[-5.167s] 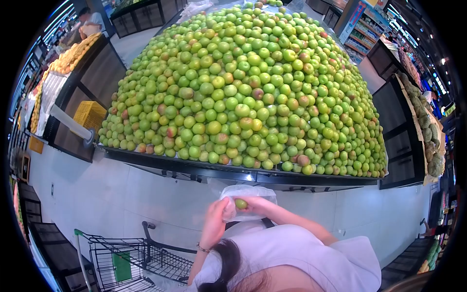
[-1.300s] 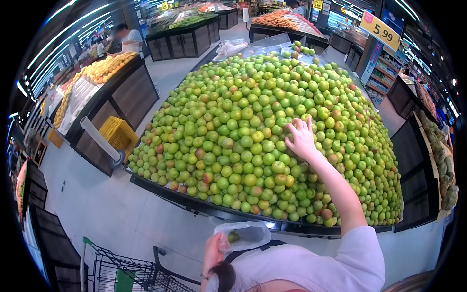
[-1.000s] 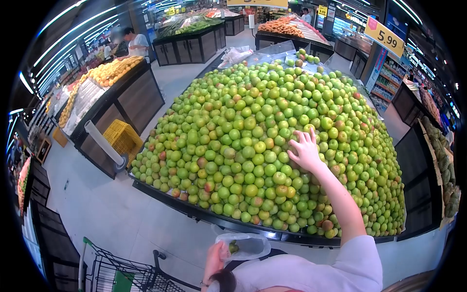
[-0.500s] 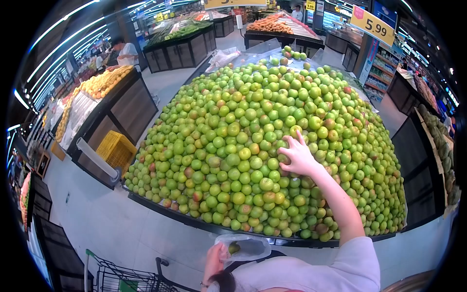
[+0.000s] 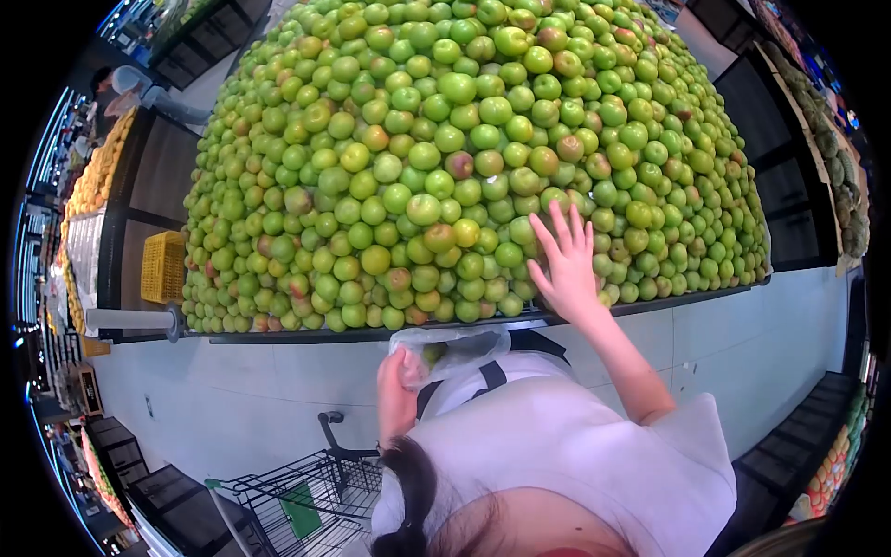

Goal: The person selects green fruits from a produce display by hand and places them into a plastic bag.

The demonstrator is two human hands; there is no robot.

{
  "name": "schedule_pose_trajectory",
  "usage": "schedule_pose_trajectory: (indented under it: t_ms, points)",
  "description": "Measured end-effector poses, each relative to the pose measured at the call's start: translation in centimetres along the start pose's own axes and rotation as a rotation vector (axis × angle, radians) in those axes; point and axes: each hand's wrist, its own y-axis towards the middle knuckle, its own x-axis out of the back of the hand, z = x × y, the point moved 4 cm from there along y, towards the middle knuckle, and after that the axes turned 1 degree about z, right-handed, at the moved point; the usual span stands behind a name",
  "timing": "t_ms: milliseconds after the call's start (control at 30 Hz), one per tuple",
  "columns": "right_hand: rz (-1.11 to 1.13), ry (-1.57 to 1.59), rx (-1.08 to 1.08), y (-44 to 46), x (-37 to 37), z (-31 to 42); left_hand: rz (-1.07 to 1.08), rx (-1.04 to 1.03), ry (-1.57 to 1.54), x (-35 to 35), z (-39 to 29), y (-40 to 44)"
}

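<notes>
A large heap of small round green fruits (image 5: 399,200), some blushed red or brown, fills the display stand. They look like plums or jujubes. Over the heap's front slope, near the stand's edge, my right hand (image 5: 571,274) lies palm down with its fingers spread, nothing visibly held. Whether its fingertips press on the fruits I cannot tell. My left hand (image 5: 399,376) grips a clear plastic bag (image 5: 473,345) by its left side, in front of my body and just below the stand's edge. One dark green fruit (image 5: 433,353) shows inside the bag.
The dark front edge (image 5: 278,337) of the stand runs across the view. A wire shopping cart (image 5: 306,492) stands at my lower left. Left of the stand are a yellow crate (image 5: 163,267) and a grey post (image 5: 130,319). Another person (image 5: 125,88) is at the upper left.
The view has tilted down, bringing the cart and my body further in. My right hand has come from mid-heap to the front slope, its curled fingers now spread. The left hand keeps the bag.
</notes>
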Motion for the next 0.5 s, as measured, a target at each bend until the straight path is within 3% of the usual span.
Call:
schedule_pose_trajectory:
  t_ms: [133, 333, 500]
  points:
    - [-0.062, 0.133, -0.044, 0.1, -0.9, 0.1, -0.131, 0.006, 0.105, -3.4, -0.8, -0.4]
    - [-0.143, 0.075, -0.022, 1.3, -0.6, 1.1, -0.011, 0.011, 0.055, -2.7, -0.7, -0.9]
    - [-0.159, 0.135, 0.058, 1.7, -0.7, 1.8, -0.1, -0.046, 0.031, -1.6, -1.3, -2.4]
